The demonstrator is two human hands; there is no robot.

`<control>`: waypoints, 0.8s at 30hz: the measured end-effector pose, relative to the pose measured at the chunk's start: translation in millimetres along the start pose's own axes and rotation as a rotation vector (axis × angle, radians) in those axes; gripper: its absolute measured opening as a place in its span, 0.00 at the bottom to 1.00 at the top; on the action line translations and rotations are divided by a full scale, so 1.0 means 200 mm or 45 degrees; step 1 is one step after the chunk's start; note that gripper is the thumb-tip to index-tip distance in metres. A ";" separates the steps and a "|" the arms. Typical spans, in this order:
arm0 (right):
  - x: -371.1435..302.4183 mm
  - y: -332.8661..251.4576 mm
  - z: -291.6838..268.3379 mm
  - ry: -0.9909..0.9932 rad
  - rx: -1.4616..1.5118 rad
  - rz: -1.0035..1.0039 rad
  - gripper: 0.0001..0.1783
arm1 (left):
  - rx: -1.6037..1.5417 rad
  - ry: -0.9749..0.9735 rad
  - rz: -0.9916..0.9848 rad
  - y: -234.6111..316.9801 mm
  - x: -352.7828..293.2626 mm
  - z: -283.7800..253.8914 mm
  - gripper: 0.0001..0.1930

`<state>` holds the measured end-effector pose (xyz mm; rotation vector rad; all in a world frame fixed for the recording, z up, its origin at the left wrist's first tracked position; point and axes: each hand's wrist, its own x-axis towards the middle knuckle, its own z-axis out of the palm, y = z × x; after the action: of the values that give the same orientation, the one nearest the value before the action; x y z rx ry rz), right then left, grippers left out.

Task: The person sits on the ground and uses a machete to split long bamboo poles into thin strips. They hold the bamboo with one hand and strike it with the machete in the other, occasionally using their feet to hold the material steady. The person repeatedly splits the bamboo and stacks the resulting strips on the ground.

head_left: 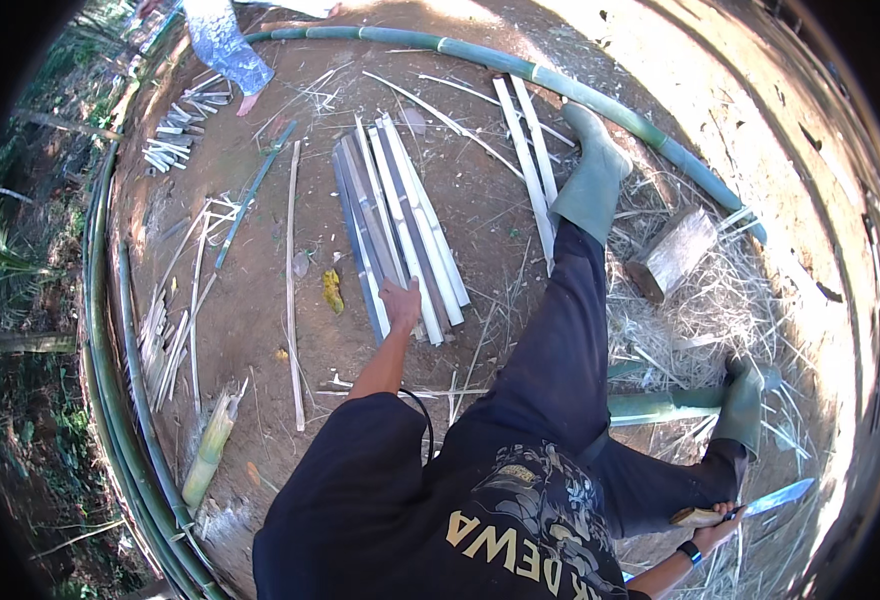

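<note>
Several split bamboo slats lie side by side in a bundle on the ground ahead of me. My left hand is at their near end, its fingers curled over one of the slats; the exact grip is partly hidden. Off to the right, my right hand is closed around a machete with a wooden handle. The machete's blade points right, away from my leg and near my boot.
A long green bamboo pole curves across the far side. More poles run along the left. A wood block stands among shavings at right. Bamboo pieces lie at far left, near another person's leg.
</note>
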<state>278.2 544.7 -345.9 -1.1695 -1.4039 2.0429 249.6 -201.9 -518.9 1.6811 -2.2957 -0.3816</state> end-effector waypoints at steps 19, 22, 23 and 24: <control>0.03 -0.02 0.01 -0.001 0.018 0.063 0.16 | -0.138 -1.220 0.494 0.67 -0.30 0.66 0.12; -0.01 -0.02 0.04 0.054 0.000 0.050 0.16 | -0.018 -1.191 0.318 0.86 -0.46 0.81 0.21; -0.01 -0.02 0.02 0.047 0.016 0.055 0.16 | -0.034 -1.167 0.255 0.91 -0.51 0.83 0.23; -0.01 -0.03 0.02 0.042 0.035 0.057 0.15 | -0.053 -1.145 0.196 0.96 -0.56 0.84 0.25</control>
<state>275.8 542.7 -339.6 -1.2275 -1.3419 2.0572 50.9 -29.5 -611.4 1.4557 -2.9342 -1.3617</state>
